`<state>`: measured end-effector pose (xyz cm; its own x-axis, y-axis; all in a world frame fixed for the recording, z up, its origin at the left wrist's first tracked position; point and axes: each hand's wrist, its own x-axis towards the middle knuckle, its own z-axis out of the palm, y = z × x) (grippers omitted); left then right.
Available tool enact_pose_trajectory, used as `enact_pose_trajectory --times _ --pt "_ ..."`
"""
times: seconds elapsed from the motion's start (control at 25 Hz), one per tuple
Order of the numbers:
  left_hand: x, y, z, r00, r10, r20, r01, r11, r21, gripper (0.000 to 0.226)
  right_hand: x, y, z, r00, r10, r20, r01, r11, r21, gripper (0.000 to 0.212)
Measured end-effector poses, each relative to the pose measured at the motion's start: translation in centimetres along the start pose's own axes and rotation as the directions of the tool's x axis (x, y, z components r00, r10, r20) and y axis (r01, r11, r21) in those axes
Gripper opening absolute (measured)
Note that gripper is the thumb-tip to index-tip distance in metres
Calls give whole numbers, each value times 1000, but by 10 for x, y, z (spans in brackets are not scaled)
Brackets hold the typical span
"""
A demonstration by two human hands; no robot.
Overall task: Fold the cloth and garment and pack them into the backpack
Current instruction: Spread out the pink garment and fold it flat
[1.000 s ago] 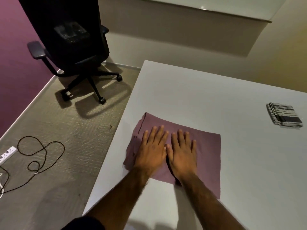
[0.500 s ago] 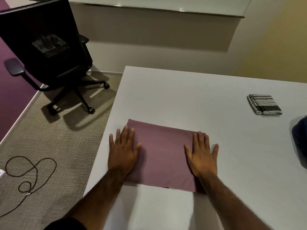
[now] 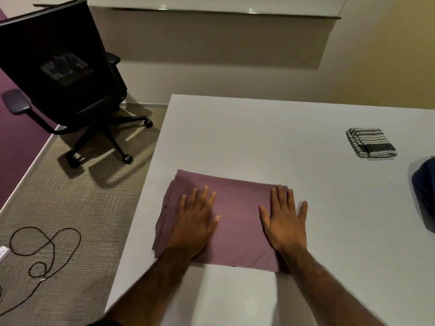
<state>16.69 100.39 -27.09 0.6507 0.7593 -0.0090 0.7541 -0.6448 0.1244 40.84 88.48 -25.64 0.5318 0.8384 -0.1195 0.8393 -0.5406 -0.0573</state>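
Your left hand (image 3: 193,227) & right hand (image 3: 286,229) lie flat, fingers straight, pressing the mauve garment (image 3: 237,208) at 6 o'clock on the desk (image 3: 259,137), gripping nothing. Step: smoothing the fold. The striped cloth (image 3: 370,142) sits folded at 2 o'clock. The dark blue thing (image 3: 426,191) at the 3 o'clock edge is prob. the backpack. Next, I'd say: pinch one side, fold over again, keep edges aligned.
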Motion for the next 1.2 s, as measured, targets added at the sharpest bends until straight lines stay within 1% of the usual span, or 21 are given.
enact_pose_trajectory --times 0.12,0.2,0.24,0.32,0.36,0.44,0.52,0.56,0.6,0.72,0.76,0.8,0.88,0.96,1.04,1.12,1.2 --pt "1 -40 -7 987 -162 -19 162 987 10 71 7 16 -3 1000 -2 18 3 1000 -19 78" --pt "3 -44 -18 972 -226 -66 227 974 12 69 8 15 -6 1000 23 19 -22 1000 -17 78" --pt "5 -34 -25 970 -225 -96 227 974 6 68 8 13 -6 999 48 20 -48 999 -4 79" --pt "7 7 -34 982 -135 -131 133 991 -25 68 5 8 -5 996 85 7 -85 996 27 81" --pt "7 32 -35 989 -76 -128 71 997 -42 69 4 7 -5 996 91 12 -91 995 34 81" --pt "4 67 -26 999 0 -53 -3 997 -71 71 4 11 -5 995 89 32 -90 996 12 82" --pt "-1 71 -11 1000 5 12 -4 998 -63 72 4 19 -6 995 89 36 -89 996 -12 81" --pt "-5 68 -5 1000 -1 20 2 999 -53 73 2 22 -8 994 101 32 -101 995 -14 79" --pt "-8 63 0 1000 -1 20 2 999 -40 73 -1 24 -10 993 120 8 -120 993 -5 77" --pt "-9 60 2 999 -20 32 20 1000 -6 74 -22 18 -21 969 200 -143 -191 979 74 64" --pt "-9 62 1 999 -33 41 33 999 7 74 -29 14 -24 960 243 -139 -225 965 132 58" --pt "-8 64 1 998 -39 53 38 999 24 75 -34 10 -27 954 282 -100 -257 944 207 51" --pt "-8 66 0 997 -29 67 26 999 39 76 -38 7 -33 945 327 21 -312 878 363 40" --pt "-8 62 1 998 -20 59 19 1000 21 76 -37 7 -37 933 334 134 -355 796 491 33" --pt "-10 49 1 998 -64 23 64 998 19 76 -33 12 -42 921 317 226 -388 696 604 25" --pt "-17 25 -2 992 -125 6 124 991 49 78 -29 19 -50 921 289 262 -388 606 694 26" --pt "-26 5 -9 990 -138 23 136 988 77 79 -26 24 -62 926 276 258 -374 573 729 30"
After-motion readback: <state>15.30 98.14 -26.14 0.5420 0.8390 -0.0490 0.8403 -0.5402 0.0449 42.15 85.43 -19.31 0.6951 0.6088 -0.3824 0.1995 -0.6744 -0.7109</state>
